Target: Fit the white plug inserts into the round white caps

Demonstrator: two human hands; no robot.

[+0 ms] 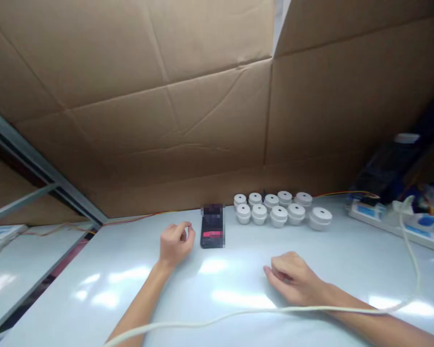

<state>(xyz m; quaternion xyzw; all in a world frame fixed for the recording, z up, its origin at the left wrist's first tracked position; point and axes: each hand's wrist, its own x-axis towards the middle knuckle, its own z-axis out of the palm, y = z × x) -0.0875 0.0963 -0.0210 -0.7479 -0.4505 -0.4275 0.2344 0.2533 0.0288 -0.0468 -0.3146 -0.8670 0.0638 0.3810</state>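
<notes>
My left hand (175, 242) rests on the white table just left of a dark phone (212, 221), not touching it. Its fingers are curled in, thumb and forefinger tips together, with nothing visible between them. Farther right, my right hand (295, 279) lies on the tabletop with loosely curled fingers and no object showing in it. Behind that hand stand several round white capped devices (278, 216) in two rows, each with a small dark dot on top. The phone's screen is partly blurred and shows a red bar.
A pale cable (238, 314) runs across the front, over both forearms. Brown cardboard (188, 120) walls off the back. At right are a power strip (383, 222) with plugs and a clear bottle (390, 159). A metal frame (47, 164) edges the left side.
</notes>
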